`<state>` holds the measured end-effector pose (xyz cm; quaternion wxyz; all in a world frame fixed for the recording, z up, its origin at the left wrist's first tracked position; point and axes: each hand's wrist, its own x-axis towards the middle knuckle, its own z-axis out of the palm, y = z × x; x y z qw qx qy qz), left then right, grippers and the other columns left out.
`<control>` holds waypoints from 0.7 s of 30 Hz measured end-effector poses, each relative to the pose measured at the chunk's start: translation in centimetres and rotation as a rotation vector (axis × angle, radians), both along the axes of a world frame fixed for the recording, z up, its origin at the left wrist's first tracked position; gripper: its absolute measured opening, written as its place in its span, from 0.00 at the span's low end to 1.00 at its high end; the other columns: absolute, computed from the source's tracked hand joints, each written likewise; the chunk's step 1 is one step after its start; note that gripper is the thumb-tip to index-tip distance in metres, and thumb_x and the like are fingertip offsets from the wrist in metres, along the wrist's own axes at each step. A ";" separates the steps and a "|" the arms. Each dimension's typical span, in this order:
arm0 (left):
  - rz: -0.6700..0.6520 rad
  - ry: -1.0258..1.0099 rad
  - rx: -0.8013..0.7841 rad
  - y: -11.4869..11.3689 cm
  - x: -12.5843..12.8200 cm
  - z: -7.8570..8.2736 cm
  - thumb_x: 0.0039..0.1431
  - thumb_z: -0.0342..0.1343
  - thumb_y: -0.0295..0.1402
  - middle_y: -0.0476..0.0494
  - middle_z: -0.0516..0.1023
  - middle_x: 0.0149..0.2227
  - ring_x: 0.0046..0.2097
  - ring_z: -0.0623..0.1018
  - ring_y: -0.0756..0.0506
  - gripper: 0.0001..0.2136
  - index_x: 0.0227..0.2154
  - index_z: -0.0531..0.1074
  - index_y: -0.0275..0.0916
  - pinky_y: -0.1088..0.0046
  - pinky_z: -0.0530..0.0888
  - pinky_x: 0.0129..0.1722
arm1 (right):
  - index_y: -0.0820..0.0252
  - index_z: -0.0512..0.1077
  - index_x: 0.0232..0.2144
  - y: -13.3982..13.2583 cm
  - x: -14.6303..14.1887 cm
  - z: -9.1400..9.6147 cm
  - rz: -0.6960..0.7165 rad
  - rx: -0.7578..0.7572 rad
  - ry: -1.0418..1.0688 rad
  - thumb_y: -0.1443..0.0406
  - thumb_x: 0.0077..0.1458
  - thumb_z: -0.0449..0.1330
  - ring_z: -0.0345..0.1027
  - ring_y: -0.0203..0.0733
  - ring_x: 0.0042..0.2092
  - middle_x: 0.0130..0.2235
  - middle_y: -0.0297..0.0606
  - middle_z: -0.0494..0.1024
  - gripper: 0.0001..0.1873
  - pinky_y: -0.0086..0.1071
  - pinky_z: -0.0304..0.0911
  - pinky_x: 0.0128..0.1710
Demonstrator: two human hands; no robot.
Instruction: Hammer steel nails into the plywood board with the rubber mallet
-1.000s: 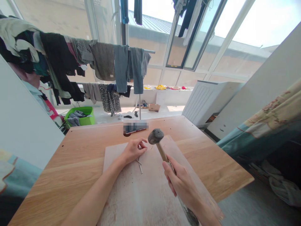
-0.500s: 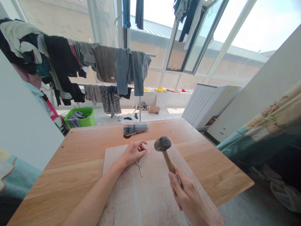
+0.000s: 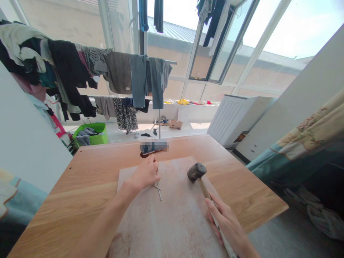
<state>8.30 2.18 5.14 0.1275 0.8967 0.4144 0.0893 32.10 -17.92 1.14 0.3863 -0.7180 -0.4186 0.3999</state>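
My right hand is wrapped round the wooden handle of a mallet with a dark, blunt head, held over the right side of a worn whitish board. Over the board's far left part, my left hand is closed with its fingers curled together; whatever they may hold is hidden. Just in front of it lie a few loose nails. Several thin nails stand in a row across the far part of the board, between my left hand and the mallet head.
The board lies on a wooden table. Near the table's far edge is a partly blurred packet. Beyond stand a green tub with clothes, a laundry rack and a white cabinet. A curtain hangs at the right.
My left hand has drawn back to the left, its fingers now curled in, uncovering standing nails. The mallet has moved right and lower with my right hand.
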 end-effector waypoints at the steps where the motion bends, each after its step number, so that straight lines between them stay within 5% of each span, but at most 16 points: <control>1: -0.004 0.014 0.012 -0.2 0.2 0.0 0.52 0.55 0.24 0.38 0.72 0.43 0.40 0.75 0.43 0.03 0.27 0.73 0.36 0.69 0.72 0.41 | 0.57 0.68 0.56 0.1 0.1 -0.1 0.019 -0.006 0.059 0.45 0.62 0.52 0.55 0.31 0.14 0.22 0.24 0.64 0.30 0.23 0.54 0.10; 6: -0.075 0.064 0.070 -0.1 0.5 0.5 0.53 0.53 0.21 0.39 0.75 0.37 0.39 0.76 0.42 0.06 0.27 0.73 0.36 0.67 0.71 0.41 | 0.58 0.66 0.55 0.2 0.4 -0.2 0.029 0.002 0.143 0.44 0.62 0.52 0.54 0.29 0.14 0.23 0.23 0.63 0.30 0.21 0.53 0.09; 10: -0.122 -0.205 0.005 1.0 -0.6 0.2 0.56 0.55 0.25 0.45 0.78 0.32 0.36 0.77 0.44 0.04 0.30 0.73 0.39 0.69 0.71 0.40 | 0.58 0.66 0.54 0.2 0.0 0.5 0.035 0.020 0.126 0.45 0.63 0.51 0.54 0.29 0.14 0.22 0.23 0.63 0.28 0.21 0.54 0.10; 15: -0.100 -0.590 -0.130 1.7 -1.4 -2.3 0.60 0.54 0.30 0.49 0.80 0.34 0.36 0.77 0.48 0.11 0.44 0.75 0.42 0.71 0.73 0.42 | 0.57 0.67 0.52 0.3 -0.2 0.8 0.050 0.002 0.095 0.45 0.63 0.50 0.54 0.29 0.15 0.23 0.23 0.62 0.26 0.22 0.54 0.10; 21: -0.081 -0.655 -0.185 1.1 -1.5 -5.2 0.60 0.55 0.31 0.46 0.82 0.39 0.37 0.78 0.48 0.08 0.39 0.78 0.40 0.72 0.74 0.40 | 0.58 0.67 0.52 0.2 -0.3 0.7 0.040 0.007 0.084 0.46 0.65 0.49 0.54 0.29 0.14 0.23 0.23 0.62 0.25 0.22 0.54 0.10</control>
